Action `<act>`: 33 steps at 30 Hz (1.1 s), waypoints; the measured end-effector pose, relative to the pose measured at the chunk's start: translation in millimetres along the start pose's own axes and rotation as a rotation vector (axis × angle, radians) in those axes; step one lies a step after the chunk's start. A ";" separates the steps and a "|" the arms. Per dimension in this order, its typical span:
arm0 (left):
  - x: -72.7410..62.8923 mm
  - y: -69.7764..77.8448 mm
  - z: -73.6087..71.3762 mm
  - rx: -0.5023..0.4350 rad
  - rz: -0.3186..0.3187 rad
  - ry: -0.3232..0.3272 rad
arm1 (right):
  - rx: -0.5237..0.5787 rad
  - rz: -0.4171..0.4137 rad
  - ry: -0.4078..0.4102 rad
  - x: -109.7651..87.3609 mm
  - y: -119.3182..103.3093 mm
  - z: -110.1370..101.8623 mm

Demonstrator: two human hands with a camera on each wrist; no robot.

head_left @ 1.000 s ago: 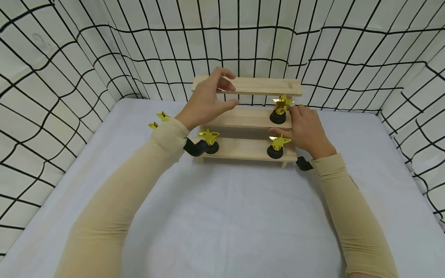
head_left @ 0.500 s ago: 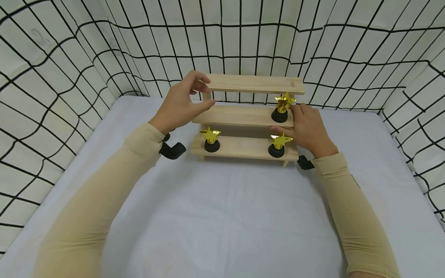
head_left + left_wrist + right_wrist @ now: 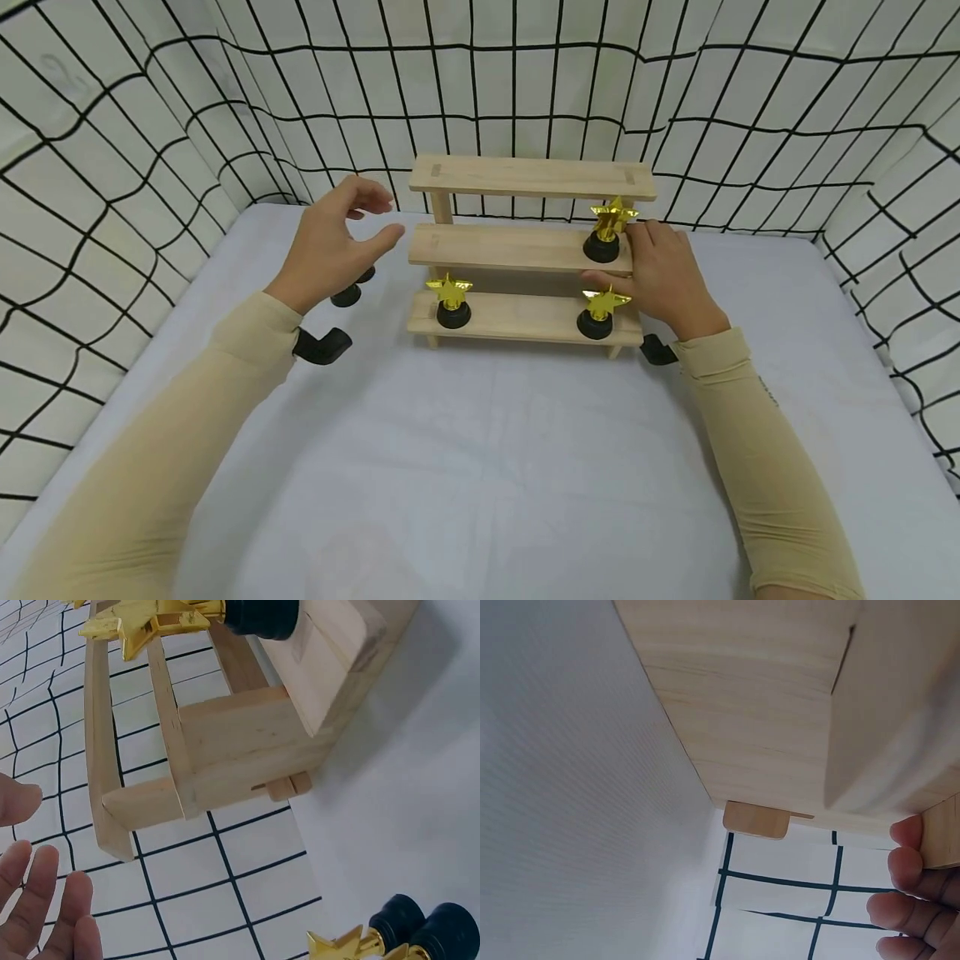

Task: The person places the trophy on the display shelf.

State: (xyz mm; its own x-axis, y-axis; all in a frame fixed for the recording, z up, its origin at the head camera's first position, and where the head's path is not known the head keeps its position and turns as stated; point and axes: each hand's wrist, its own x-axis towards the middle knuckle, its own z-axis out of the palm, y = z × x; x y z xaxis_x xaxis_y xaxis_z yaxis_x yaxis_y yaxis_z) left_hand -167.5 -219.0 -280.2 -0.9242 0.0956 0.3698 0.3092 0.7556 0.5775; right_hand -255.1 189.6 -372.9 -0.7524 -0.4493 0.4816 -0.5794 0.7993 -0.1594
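A wooden three-tier shelf [image 3: 517,250] stands at the back of the table. My right hand [image 3: 667,279] grips the right end of its middle board, the thumb along the front; in the right wrist view, fingertips [image 3: 906,866] meet the board's edge. Beside that hand, a gold star trophy [image 3: 609,229] stands on the middle board. The bottom board bears a star trophy at its left [image 3: 453,302] and another at its right [image 3: 600,310]. My left hand [image 3: 330,246] is in the air left of the shelf, thumb and fingers apart, holding nothing. It partly hides two trophies [image 3: 442,930].
Black wire grid panels [image 3: 517,83] border the back and sides of the white-covered table [image 3: 495,467]. Black camera mounts show at the left wrist [image 3: 322,346] and the right wrist [image 3: 657,350].
My left hand has moved left and slightly down, from in front of the top board to beside the shelf. My right hand stays at the middle board's end.
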 end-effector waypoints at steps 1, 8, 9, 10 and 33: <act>-1.7 -2.9 -1.4 0.001 -0.009 0.006 | 0.001 0.003 -0.004 -0.2 0.3 0.2; -12.7 -24.0 -14.3 -0.007 -0.077 0.077 | -0.003 -0.004 -0.006 1.2 1.1 0.0; -14.3 -27.6 -16.1 -0.001 -0.089 0.088 | -0.004 -0.004 -0.006 1.4 1.0 0.0; -15.8 -31.3 -17.8 0.006 -0.101 0.098 | -0.004 -0.005 -0.005 1.5 1.0 0.1; -35.4 -87.4 -23.5 -0.116 -0.248 0.255 | 0.008 0.035 -0.040 0.1 2.7 -0.2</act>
State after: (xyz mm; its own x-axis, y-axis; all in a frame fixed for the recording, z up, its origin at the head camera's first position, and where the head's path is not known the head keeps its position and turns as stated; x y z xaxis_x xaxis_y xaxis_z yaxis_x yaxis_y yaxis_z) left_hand -156.5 -303.7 -326.6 -0.8933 -0.2566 0.3691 0.1196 0.6558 0.7454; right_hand -256.7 191.8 -373.1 -0.7843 -0.4364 0.4409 -0.5545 0.8118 -0.1829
